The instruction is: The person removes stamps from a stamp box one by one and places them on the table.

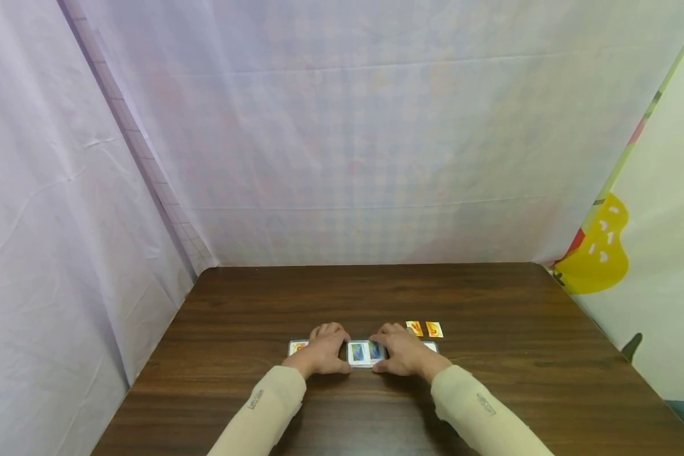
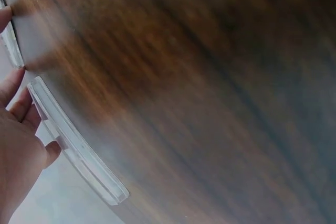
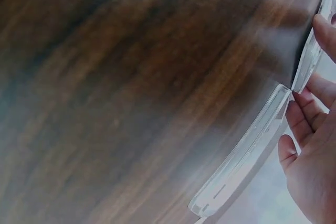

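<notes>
A clear flat plastic case [image 1: 366, 353] with two blue-green pictures lies on the table between both hands. My right hand [image 1: 403, 351] grips its right part, thumb at the near edge and fingers at the far edge. At the left end, my left hand [image 1: 325, 351] holds the corners between thumb and fingers. A second case [image 2: 79, 145], with an orange picture, sits partly hidden under the left hand. Under the right hand lies another clear case [image 3: 241, 150], mostly covered in the head view. The three cases form a row.
Two small orange picture cards [image 1: 415, 328] [image 1: 434, 329] lie behind the right hand. The dark wood table [image 1: 365, 291] runs back to a pale curtain [image 1: 353, 158]. White cloth [image 1: 51, 221] hangs at the left, and a patterned cloth [image 1: 661, 285] at the right.
</notes>
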`<state>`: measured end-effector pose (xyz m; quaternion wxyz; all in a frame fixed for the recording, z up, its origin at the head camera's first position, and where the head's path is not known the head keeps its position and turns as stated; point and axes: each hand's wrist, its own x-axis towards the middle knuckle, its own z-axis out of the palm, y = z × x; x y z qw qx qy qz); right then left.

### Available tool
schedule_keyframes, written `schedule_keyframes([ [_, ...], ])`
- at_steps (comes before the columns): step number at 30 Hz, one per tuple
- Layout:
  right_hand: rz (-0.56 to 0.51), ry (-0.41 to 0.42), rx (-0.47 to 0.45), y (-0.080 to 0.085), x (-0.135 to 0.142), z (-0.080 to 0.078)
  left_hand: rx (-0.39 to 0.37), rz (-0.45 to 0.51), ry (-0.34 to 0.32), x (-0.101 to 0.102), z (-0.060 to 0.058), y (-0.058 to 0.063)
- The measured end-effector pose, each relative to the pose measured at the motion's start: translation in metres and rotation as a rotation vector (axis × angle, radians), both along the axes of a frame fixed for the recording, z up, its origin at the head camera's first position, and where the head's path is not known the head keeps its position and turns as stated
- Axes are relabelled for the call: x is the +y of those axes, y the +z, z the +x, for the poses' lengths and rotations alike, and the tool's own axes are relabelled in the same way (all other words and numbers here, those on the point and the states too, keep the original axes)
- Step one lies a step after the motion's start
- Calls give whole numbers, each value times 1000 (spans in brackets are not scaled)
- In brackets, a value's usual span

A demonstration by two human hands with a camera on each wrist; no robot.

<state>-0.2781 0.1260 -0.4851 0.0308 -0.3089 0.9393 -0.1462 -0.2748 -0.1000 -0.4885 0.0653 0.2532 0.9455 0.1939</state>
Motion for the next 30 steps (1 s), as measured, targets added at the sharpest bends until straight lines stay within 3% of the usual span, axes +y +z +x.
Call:
schedule_keyframes([
  [30, -46, -38, -1, -3, 1, -1, -8, -16, 10, 0, -2, 0],
])
